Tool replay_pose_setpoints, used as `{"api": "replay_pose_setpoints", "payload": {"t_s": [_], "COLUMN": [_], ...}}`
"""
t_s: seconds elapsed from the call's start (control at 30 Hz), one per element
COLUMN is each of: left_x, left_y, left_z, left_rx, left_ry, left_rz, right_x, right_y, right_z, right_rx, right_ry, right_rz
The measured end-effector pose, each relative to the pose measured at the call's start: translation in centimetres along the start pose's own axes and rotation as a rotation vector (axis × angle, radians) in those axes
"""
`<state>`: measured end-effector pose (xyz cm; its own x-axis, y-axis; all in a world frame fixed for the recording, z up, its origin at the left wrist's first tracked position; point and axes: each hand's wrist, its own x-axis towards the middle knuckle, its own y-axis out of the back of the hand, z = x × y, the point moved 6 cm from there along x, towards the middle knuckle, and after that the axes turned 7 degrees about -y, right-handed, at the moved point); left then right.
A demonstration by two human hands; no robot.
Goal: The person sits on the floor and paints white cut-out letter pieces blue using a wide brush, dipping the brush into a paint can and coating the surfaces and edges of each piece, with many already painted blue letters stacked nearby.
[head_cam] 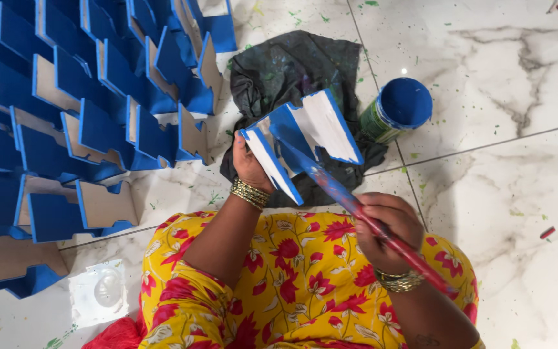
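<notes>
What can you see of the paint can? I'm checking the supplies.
The paint can stands open on the marble floor, right of the dark rag. It is round with a green-labelled side, and blue paint coats its rim and inside. It appears to touch the rag's edge; neither hand touches it.

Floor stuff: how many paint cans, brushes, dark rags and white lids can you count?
Paint can: 1
Brush, in the right hand: 1
Dark rag: 1
White lid: 1
Total: 4
The left hand holds a blue-edged wooden piece.
</notes>
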<state>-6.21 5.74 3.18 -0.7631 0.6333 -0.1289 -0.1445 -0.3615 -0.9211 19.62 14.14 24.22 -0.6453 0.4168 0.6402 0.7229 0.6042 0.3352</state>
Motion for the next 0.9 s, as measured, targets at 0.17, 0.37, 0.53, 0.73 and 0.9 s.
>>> {"api": "replay_pose_setpoints", "payload": {"t_s": [0.17, 0.37, 0.53, 0.73, 0.9], "left_x": [-0.4, -0.2, -0.2, -0.3, -0.2], "left_y": [-0.4, -0.2, 0.5, 0.8, 0.7], "left_z": [1.1, 1.4, 1.1, 0.8, 1.5], "left_rx": [0.055, -0.003, 0.135, 0.043, 0.043], "left_ry": [-0.032, -0.01, -0.101, 0.034, -0.028], "left_rz": [0.011, 0.023, -0.004, 0.029, 0.097], "right_x": [0.5, 0.3, 0.6, 0.0, -0.3], "right_y": [0.1, 0.8, -1.4, -1.3, 0.3], "right_z": [-1.7, -2.6, -1.6, -1.5, -1.8], "right_rx": [0.001, 0.013, -0.018, 0.025, 0.062], "right_ry": [-0.027, 0.084, 0.121, 0.095, 0.12], "right_rz": [-0.089, -0.014, -0.033, -0.145, -0.029]}}
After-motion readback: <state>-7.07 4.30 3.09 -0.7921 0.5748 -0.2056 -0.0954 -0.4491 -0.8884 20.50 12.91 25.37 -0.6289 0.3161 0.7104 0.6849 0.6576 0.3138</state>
